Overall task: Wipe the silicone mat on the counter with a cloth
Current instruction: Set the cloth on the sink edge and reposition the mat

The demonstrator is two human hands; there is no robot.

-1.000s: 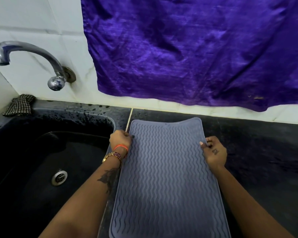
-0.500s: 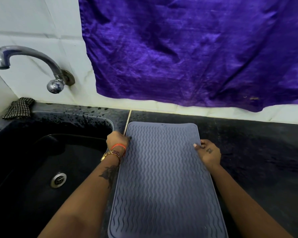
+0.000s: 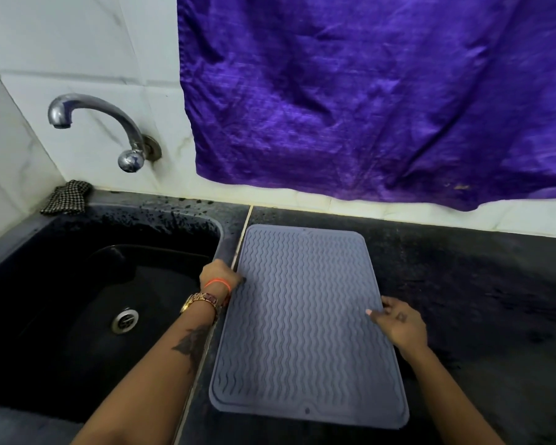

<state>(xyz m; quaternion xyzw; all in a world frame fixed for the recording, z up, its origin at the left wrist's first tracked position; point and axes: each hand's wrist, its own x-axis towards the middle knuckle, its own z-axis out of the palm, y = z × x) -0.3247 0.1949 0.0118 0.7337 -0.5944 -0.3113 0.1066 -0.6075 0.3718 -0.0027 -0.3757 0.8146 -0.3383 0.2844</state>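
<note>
Grey silicone mat (image 3: 305, 319) with a wavy ribbed surface, lying flat on the dark counter (image 3: 482, 284) just right of the black sink (image 3: 77, 284). The left hand (image 3: 219, 276) pinches the mat's left edge with curled fingers, while the right hand (image 3: 398, 322) grips the right edge, thumb on top. A checked cloth (image 3: 65, 197) sits at the sink's far left corner below the tap (image 3: 103, 126), well apart from the mat; a purple fabric (image 3: 382, 97) hangs on the tiled wall.

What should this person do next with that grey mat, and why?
Probably let go and reach for the checked cloth behind the sink: the mat lies flat on the counter, the left hand and right hand hold its edges, neither holds a cloth.
</note>
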